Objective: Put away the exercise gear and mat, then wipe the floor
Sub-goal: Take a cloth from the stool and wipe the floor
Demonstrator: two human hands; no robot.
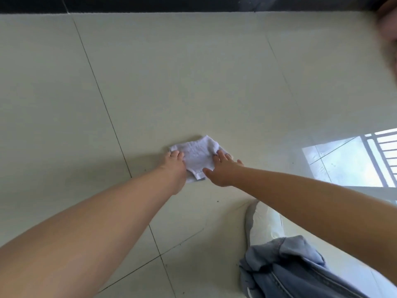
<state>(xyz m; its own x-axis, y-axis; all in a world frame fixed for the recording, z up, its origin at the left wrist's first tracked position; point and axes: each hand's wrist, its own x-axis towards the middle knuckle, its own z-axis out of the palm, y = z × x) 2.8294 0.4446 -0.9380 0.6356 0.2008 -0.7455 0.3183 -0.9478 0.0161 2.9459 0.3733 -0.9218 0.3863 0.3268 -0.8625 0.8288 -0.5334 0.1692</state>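
Observation:
A small white cloth (198, 154) lies folded flat on the pale tiled floor (193, 82), just right of a dark grout line. My left hand (175, 166) rests on the cloth's left edge, and the fingers look curled over it. My right hand (223, 168) lies on the cloth's right side with straight fingers spread, the thumb pointing left across the cloth's near edge. Both arms reach forward from the bottom of the view. No exercise gear or mat is in view.
My foot in a white shoe (264, 220) and a blue jeans leg (290, 267) are at the lower right. A dark strip (193, 3) runs along the far edge of the floor. A bright window reflection (352, 160) shines on the tiles at right.

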